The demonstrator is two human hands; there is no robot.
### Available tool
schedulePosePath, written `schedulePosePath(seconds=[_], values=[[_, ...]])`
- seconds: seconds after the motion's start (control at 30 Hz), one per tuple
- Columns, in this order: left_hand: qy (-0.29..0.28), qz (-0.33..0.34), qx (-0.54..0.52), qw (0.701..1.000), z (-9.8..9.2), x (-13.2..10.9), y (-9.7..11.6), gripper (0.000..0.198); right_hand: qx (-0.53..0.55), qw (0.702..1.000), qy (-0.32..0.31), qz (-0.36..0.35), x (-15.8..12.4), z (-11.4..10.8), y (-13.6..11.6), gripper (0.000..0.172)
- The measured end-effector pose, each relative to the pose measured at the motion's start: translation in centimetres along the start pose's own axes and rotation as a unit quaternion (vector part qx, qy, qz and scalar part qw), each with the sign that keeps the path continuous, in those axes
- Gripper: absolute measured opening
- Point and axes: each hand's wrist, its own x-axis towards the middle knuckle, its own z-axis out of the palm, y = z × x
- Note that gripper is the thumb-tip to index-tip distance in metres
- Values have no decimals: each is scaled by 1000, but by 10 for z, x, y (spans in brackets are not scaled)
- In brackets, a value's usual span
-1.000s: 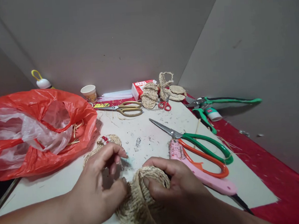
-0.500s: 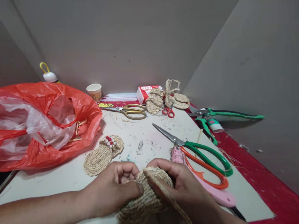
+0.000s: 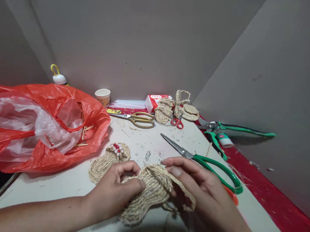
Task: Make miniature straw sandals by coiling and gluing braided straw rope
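A woven straw sole is held above the table near its front edge. My left hand pinches its left side, thumb on top and fingers curled behind. Beside the right edge is my right hand, its fingers apart, next to a loop of braided straw cord that hangs from the sole. Whether its hidden lower fingers touch the cord is hard to tell. A finished-looking straw slipper with red and white beads lies behind my left hand.
Green-handled scissors lie at the right, gold scissors at the back. A red plastic bag fills the left. Farther back are a paper cup, a tissue pack and straw pieces. Green pruners lie by the right wall.
My right hand has moved off the sole to the right and its fingers have opened. The sole's top now shows more fully. The view has shifted slightly, and the pink tool is now hidden.
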Motion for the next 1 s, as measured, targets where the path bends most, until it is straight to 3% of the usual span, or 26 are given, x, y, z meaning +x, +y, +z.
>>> schedulePosePath(seconds=[0.23,0.43,0.53,0.73,1.0], values=[[31,30,20,999,-2,4,-3,10,-38,997,41,-58,-1,-3,0,36],[-12,7,104,995,-2,1,-6,5,-93,995,-33,-19,3,3,4,40],[-7,47,140,989,-2,0,-8,9,-62,996,-64,-1,0,7,3,42],[41,123,171,977,-3,-2,-11,27,21,996,-75,42,1,8,7,44],[22,158,226,961,-1,-8,-11,13,-37,997,-47,40,-7,17,1,33]])
